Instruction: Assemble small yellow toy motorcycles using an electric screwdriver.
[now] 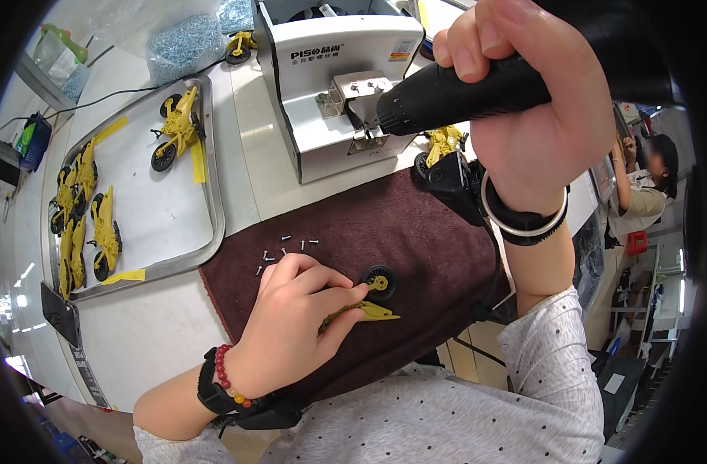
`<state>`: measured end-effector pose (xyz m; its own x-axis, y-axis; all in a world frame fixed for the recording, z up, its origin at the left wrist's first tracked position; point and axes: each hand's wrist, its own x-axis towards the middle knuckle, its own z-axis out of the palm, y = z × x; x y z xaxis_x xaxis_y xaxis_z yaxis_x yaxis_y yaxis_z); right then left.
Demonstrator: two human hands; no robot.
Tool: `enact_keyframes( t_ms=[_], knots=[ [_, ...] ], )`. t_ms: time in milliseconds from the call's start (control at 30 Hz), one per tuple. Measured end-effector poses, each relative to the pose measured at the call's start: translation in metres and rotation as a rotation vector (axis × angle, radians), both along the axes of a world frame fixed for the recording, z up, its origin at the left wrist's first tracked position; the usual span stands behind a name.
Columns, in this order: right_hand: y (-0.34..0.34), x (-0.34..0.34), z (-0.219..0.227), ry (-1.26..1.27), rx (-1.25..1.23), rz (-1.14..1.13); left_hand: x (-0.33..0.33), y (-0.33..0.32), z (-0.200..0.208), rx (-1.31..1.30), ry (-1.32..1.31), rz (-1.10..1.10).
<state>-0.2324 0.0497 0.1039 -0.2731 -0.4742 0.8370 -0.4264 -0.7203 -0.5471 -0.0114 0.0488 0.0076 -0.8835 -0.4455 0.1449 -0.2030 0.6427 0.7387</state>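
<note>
My right hand (546, 131) is wrapped round a black electric screwdriver (461, 97), raised at the upper right. The screwdriver's nose points left at the metal outlet (362, 97) of a white screw feeder (311, 139); whether its bit touches there I cannot make out. Low over a dark brown cloth (438, 224), my left hand (295, 309) grips a yellow toy motorcycle (378, 312) lying on its side. One black wheel (379, 283) shows beyond the fingertips, while the palm hides the rest. Several small loose screws (303, 244) lie just past my left knuckles.
On the left, a metal tray (216, 216) carries several yellow motorcycles (106, 232). Bags of screws (183, 50) stand behind it. Another yellow motorcycle (444, 141) sits beside the feeder. A cable (485, 352) hangs by the cloth's right edge. A person (647, 182) sits at far right.
</note>
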Motion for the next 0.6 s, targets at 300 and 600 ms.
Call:
enact_keyframes(
  t_ms=[300, 600],
  knots=[
    [-0.023, 0.012, 0.026, -0.414, 0.368, 0.138, -0.002, 0.001, 0.000, -0.018, 0.013, -0.011],
    [0.023, 0.039, 0.036, -0.618, 0.067, 0.021, -0.001, -0.004, -0.002, -0.009, 0.028, -0.026]
  ],
)
